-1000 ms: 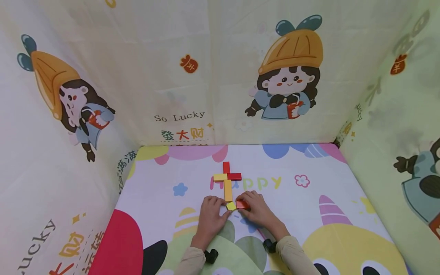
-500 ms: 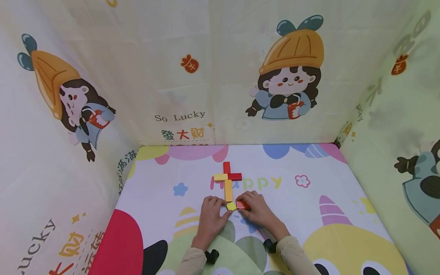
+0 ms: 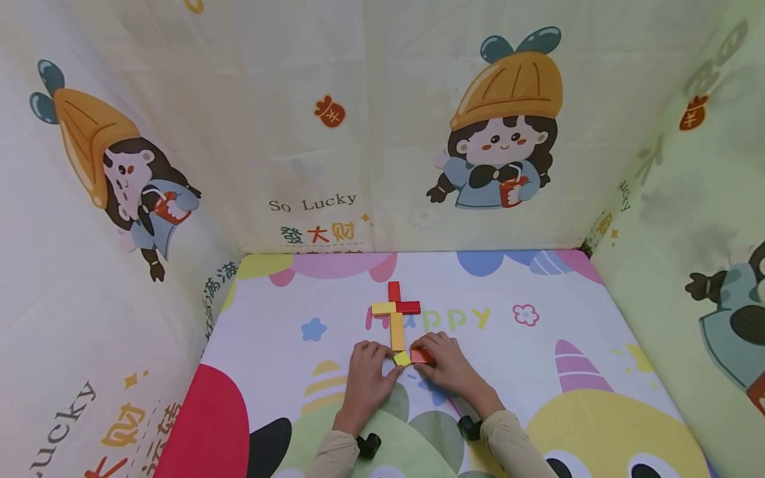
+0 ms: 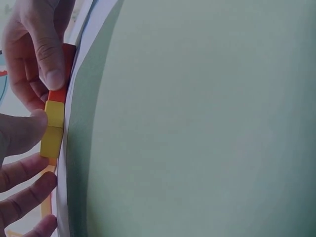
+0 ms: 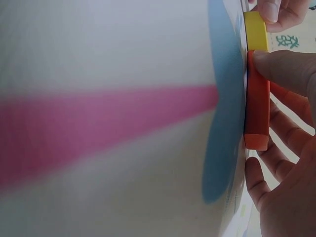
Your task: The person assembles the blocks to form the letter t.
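Between thumb and index finger, my left hand (image 3: 367,380) pinches a small yellow block (image 3: 402,358), set cornerwise on the table. A red block (image 3: 422,356) lies just to its right, pinched by my right hand (image 3: 449,365). In the right wrist view this red block (image 5: 257,98) stretches lengthwise under the thumb, its end up against the yellow block (image 5: 256,32). The left wrist view shows two faces of the yellow block (image 4: 52,129) beside my left thumb. Right behind it stands the near end of a longer yellow-orange block (image 3: 397,332).
Farther back, a yellow block (image 3: 383,309) and a dark red block (image 3: 408,307) lie end to end crosswise, with an upright-pointing red block (image 3: 394,291) behind them. A cartoon-print cloth (image 3: 454,279) covers the table. Printed curtains (image 3: 394,133) enclose its back and sides.
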The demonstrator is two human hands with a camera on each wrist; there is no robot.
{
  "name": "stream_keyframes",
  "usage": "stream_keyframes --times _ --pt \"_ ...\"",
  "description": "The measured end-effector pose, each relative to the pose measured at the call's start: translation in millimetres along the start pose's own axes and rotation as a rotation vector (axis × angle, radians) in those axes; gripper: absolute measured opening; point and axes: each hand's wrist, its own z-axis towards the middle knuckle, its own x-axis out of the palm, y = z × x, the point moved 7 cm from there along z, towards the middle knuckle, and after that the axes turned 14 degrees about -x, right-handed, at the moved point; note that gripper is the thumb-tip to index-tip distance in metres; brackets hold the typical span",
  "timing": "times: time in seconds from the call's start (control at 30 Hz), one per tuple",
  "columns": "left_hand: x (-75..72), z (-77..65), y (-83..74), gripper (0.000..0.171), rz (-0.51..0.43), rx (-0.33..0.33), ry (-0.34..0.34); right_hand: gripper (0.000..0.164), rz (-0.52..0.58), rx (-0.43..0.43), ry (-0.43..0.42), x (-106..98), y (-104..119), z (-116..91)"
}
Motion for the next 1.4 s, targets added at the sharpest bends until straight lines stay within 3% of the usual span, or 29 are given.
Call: stream_keyframes --times 0.47,0.83,1.07,1.4 --pt "-3.6 0.1 0.9 0.037 -0.02 -0.007 -0.001 0.043 0.058 -0.013 -0.007 -4.5 -0.1 -0.7" --pt "-10.4 3.9 4.4 0.033 -0.081 0.022 0.026 0.042 0.131 0.042 -0.001 -10.0 -11.5 -4.6" --pt "-13.4 18.5 16.8 0.031 -0.166 -0.076 0.089 0.034 0.157 0.073 -0.024 -16.9 -23.1 -1.6" --pt "-10.0 55.2 44.3 0.034 -0.38 -0.159 -0.004 0.036 0.196 0.099 -0.093 -20.6 -43.7 19.6"
